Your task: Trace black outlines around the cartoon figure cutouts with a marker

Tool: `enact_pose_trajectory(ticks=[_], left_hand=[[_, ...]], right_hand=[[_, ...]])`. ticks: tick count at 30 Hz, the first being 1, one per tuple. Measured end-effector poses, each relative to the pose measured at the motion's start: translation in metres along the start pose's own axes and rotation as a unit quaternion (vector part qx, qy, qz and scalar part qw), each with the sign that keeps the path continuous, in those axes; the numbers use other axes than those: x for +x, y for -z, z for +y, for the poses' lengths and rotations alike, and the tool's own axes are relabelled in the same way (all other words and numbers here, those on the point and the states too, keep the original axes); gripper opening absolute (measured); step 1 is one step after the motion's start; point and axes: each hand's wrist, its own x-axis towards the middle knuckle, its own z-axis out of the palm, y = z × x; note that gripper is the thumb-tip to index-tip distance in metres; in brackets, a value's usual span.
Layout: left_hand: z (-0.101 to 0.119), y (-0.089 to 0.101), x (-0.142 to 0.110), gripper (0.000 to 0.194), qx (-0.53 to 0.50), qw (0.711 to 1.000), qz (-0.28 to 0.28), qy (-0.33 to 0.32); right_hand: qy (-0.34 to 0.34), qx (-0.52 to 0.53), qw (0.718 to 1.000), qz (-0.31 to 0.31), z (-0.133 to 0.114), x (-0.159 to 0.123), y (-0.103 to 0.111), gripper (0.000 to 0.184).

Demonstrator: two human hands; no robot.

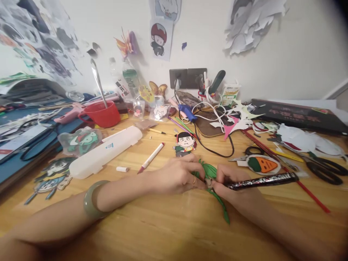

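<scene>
My left hand [187,174], wearing a ring and a bangle, pinches the left side of a small green figure cutout [210,169] on the table. Fingers cover much of the figure; green hair-like strands show above, and a long green strand trails below. My right hand [231,185] is closed around a black patterned pen [263,181], its rear end slanting out to the right. The pen's tip is hidden behind the fingers at the figure. Just above my left hand lies a paper cartoon character [185,143] with black hair. An uncapped red marker [150,158] and its white cap [122,169] rest to the left.
A white pencil case [106,152] and a red mug [102,114] with a spoon stand left. Scissors [324,170], a carrot-shaped piece [263,165] and a red pencil [312,195] lie right. Behind are a blue glue gun [187,112], cables and paper scraps [233,119].
</scene>
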Motion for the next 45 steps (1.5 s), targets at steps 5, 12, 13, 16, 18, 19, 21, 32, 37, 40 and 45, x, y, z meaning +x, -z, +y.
enact_pose_trajectory(ticks=[5, 12, 13, 16, 18, 19, 21, 32, 37, 40, 45], left_hand=[[-0.0011, 0.0005, 0.0016, 0.021, 0.0, 1.0, 0.003, -0.013], [-0.0014, 0.0017, 0.0019, 0.023, 0.014, 1.0, -0.003, -0.022], [-0.001, 0.0019, 0.0023, 0.023, 0.018, 1.0, -0.003, -0.021], [-0.0002, 0.0024, 0.003, 0.023, 0.026, 0.999, -0.004, -0.025], [-0.0001, 0.0027, 0.0032, 0.023, 0.028, 0.999, -0.006, -0.026], [-0.0001, 0.0028, 0.0032, 0.023, 0.028, 0.999, -0.008, -0.026], [-0.0002, 0.0032, 0.003, 0.024, 0.027, 0.999, -0.012, -0.024], [-0.0005, 0.0028, 0.0027, 0.023, 0.032, 0.999, -0.015, -0.024], [-0.0013, 0.0022, 0.0021, 0.024, 0.028, 0.999, -0.019, -0.025], [-0.0017, 0.0021, 0.0023, 0.025, 0.022, 0.999, -0.017, -0.028], [-0.0009, 0.0031, 0.0028, 0.025, 0.015, 0.999, -0.025, -0.024]], right_hand=[[0.013, -0.017, 1.0, -0.005, -0.0019, -0.0016, -0.0002, 0.025], [0.012, -0.026, 1.0, -0.005, -0.0015, -0.0004, -0.0005, 0.024], [0.017, -0.027, 0.999, -0.003, -0.0009, -0.0005, -0.0006, 0.025], [0.032, -0.025, 0.999, 0.004, 0.0013, -0.0012, -0.001, 0.026], [0.035, -0.023, 0.999, 0.004, 0.0024, -0.0014, -0.001, 0.025], [0.035, -0.022, 0.999, 0.003, 0.0028, -0.0013, -0.0011, 0.025], [0.034, -0.019, 0.999, 0.002, 0.003, -0.0007, -0.0011, 0.025], [0.027, -0.01, 1.0, -0.007, 0.0023, -0.0011, -0.0004, 0.024], [0.035, -0.019, 0.999, 0.001, 0.0025, -0.0012, -0.0003, 0.026], [0.037, -0.018, 0.999, 0.001, 0.0038, -0.0015, -0.0001, 0.026], [0.045, -0.021, 0.999, 0.0, 0.0044, -0.0015, 0.0, 0.026]])
